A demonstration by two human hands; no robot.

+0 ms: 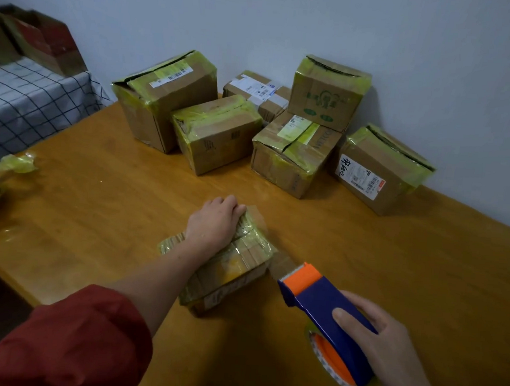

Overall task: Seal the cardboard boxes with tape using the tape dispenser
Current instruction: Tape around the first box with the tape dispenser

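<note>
Left hand [213, 221] holds the small box [234, 270], fingers [237, 209] curled over its twelve-o'clock edge. At four o'clock, right hand [383, 342] grips the tape dispenser [316, 301].

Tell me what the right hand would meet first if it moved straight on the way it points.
Probably the small box under the left hand. The right hand grips the tape dispenser, whose orange end aims at that box's near side; depth is unclear.
</note>
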